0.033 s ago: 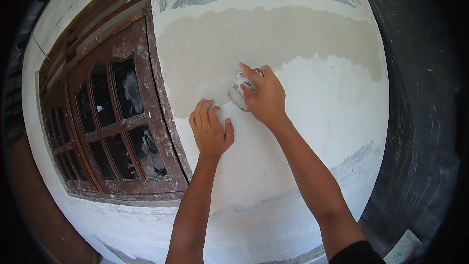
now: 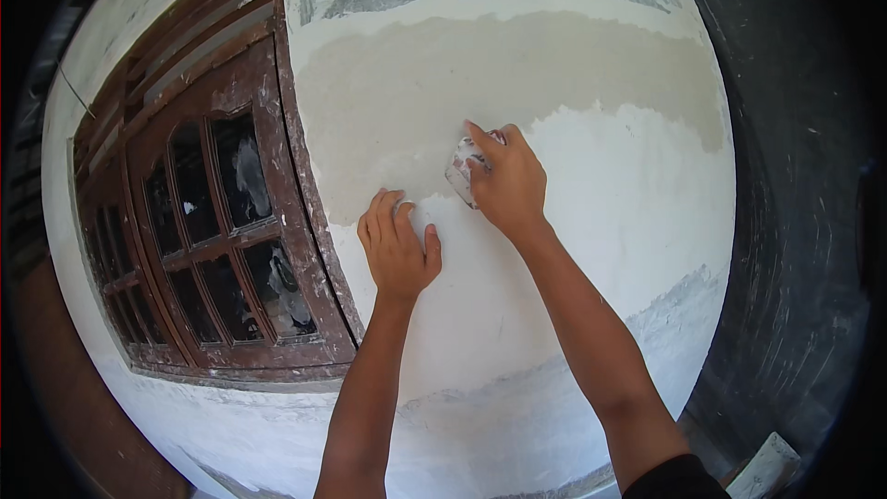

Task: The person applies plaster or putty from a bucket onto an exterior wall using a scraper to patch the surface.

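My right hand [image 2: 510,183] grips a flat, angular piece [image 2: 465,166] mottled white and reddish brown, its kind not clear. The piece lies against the wall [image 2: 610,194], where a beige-grey coated patch [image 2: 517,65] meets the whiter surface. My forefinger stretches along its top edge, and my thumb presses on its face. Lower and to the left, my left hand [image 2: 397,245] rests on the wall with its fingers apart and slightly bent, holding nothing. Its fingertips touch the lower part of the beige-grey patch.
A brown wooden window [image 2: 208,231] with dark panes and paint smears stands left of my hands. Along the right runs a dark, scratched panel [image 2: 785,176]. A whitish board end [image 2: 765,469] pokes up at the lower right.
My right hand and the flat piece have shifted a little to the right along the wall. My left hand stays where it was.
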The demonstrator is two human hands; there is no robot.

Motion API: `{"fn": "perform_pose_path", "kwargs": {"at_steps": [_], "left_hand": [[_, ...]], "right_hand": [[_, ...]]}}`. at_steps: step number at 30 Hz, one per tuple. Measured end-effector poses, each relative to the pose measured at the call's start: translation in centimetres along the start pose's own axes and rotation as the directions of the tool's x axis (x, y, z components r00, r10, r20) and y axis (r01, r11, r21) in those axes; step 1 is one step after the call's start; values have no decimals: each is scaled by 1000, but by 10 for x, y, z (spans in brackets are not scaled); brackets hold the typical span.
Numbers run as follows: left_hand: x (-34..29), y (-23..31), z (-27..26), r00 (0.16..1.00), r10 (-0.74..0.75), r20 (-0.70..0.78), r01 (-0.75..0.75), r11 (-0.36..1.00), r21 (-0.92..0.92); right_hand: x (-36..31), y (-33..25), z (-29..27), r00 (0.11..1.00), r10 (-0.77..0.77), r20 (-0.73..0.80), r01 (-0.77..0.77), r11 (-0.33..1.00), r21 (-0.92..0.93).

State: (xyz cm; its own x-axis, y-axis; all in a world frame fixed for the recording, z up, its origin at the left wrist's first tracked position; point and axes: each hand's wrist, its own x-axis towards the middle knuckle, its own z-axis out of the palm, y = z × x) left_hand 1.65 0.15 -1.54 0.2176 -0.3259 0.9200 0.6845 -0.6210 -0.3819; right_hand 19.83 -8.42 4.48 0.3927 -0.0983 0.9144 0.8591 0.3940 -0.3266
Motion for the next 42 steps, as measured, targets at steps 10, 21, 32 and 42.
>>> {"fn": "perform_pose_path", "kwargs": {"at_steps": [10, 21, 32, 42], "left_hand": [[-1, 0, -1, 1000, -3, 4, 3, 1000, 5], [1, 2, -2, 1000, -4, 9, 4, 1000, 9], [1, 1, -4, 1000, -7, 7, 7, 1000, 7], [0, 1, -4, 1000, -12, 19, 12, 1000, 18]], "right_hand": [[-15, -2, 0, 964, -46, 262, 53, 998, -18], [9, -5, 1, 998, -25, 66, 32, 993, -115], [15, 12, -2, 999, 18, -49, -26, 986, -166], [9, 8, 0, 989, 150, -10, -150, 982, -112]]}}
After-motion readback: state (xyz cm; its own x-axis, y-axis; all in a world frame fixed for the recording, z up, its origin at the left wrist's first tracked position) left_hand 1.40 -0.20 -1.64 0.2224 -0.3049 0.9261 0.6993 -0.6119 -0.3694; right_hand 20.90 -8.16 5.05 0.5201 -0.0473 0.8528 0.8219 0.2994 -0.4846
